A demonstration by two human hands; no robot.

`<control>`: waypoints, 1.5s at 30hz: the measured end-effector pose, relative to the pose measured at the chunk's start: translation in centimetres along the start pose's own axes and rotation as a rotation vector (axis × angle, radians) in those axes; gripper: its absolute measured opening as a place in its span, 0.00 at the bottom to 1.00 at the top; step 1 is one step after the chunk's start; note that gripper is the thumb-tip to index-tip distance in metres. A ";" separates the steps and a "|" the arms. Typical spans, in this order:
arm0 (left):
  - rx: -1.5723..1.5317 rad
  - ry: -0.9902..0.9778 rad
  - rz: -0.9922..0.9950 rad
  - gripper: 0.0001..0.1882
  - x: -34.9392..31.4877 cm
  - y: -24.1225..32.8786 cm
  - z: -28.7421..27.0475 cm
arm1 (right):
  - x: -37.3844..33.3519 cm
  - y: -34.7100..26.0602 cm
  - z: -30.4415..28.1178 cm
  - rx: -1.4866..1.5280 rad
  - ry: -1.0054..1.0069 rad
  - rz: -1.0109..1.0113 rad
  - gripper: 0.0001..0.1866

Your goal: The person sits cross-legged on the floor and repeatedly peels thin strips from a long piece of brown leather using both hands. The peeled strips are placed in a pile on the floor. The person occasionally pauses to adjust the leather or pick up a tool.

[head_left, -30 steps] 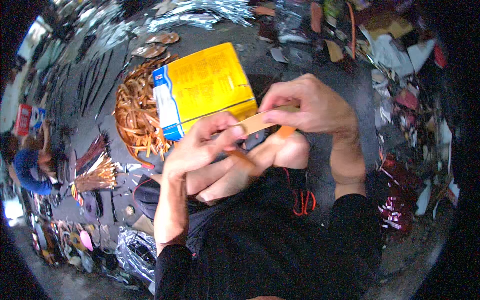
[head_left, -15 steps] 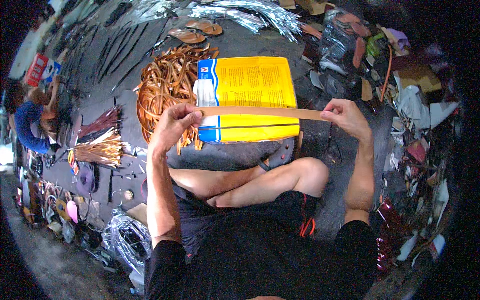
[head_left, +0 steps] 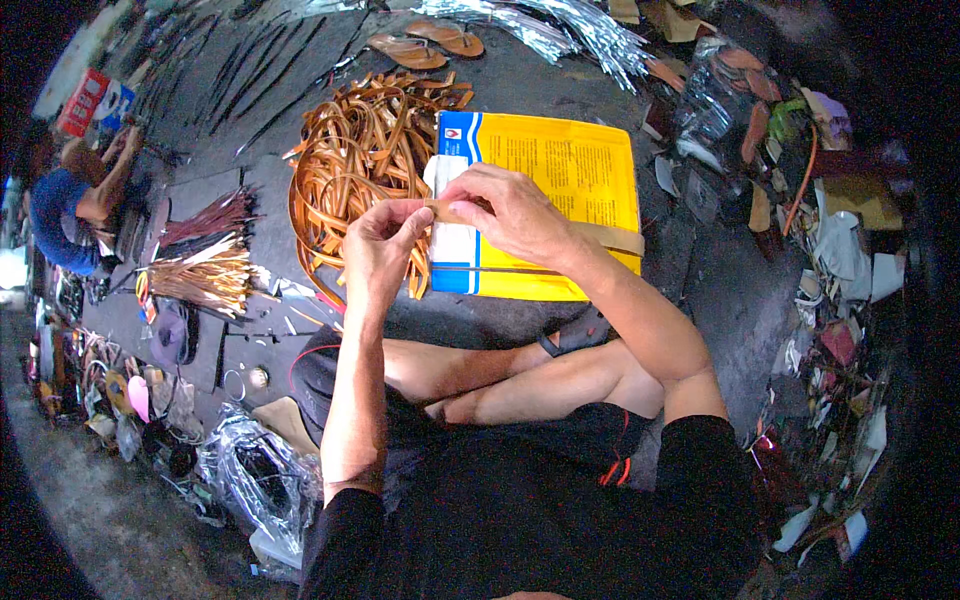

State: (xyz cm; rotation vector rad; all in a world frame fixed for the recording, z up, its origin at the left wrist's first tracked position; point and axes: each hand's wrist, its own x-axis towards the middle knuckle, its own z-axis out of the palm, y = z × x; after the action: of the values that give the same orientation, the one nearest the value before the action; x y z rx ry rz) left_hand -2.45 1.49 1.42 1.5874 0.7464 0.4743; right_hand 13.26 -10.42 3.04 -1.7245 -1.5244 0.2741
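Observation:
A flat tan strip [head_left: 612,238] stretches across a yellow, blue and white box [head_left: 575,150] in front of me. My left hand [head_left: 378,250] pinches the strip's left end between thumb and fingertips, over the box's left edge. Close beside it, my right hand [head_left: 525,218] grips the same strip with bent fingers and hides its middle part. The strip's far end rests at the box's right side. A narrow dark line runs along the near part of the box. A tangled heap of glossy brown strips [head_left: 350,165] lies just left of the box.
Brown sandals [head_left: 408,52] and silvery strips [head_left: 590,35] lie beyond the box. Bundled thin strips [head_left: 205,278] and a clear plastic bag [head_left: 262,470] are on my left. Scraps [head_left: 838,240] line the right side. Another person [head_left: 65,215] sits at far left.
My right hand has moved left along the strip from its right end to near my left hand. The right end, let go, now rests by the box.

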 end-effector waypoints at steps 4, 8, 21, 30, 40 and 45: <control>-0.048 0.011 -0.005 0.09 0.4 -0.6 0.4 | -0.3 0.1 0.3 0.064 0.013 0.046 0.07; -0.149 -0.030 -0.068 0.08 0.7 -0.7 0.8 | -0.7 0.7 0.8 -0.003 0.054 -0.074 0.06; -0.467 0.021 -0.163 0.08 0.0 -1.8 1.9 | -0.5 -0.5 1.6 -0.158 0.132 -0.098 0.07; -0.397 0.053 -0.155 0.09 0.1 -2.1 2.3 | -0.5 0.3 2.1 -0.075 0.143 -0.120 0.06; -0.648 0.021 -0.250 0.08 1.4 -6.2 1.3 | -0.5 0.4 1.8 -0.129 0.109 -0.154 0.09; -0.670 0.040 -0.239 0.08 2.0 -8.0 0.7 | -0.4 0.7 1.6 -0.145 0.092 -0.155 0.08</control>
State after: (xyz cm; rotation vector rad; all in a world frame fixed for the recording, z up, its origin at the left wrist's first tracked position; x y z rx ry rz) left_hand -2.08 2.68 -6.75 0.8558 0.7001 0.5122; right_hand 12.64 -10.11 1.33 -1.6932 -1.6329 0.0042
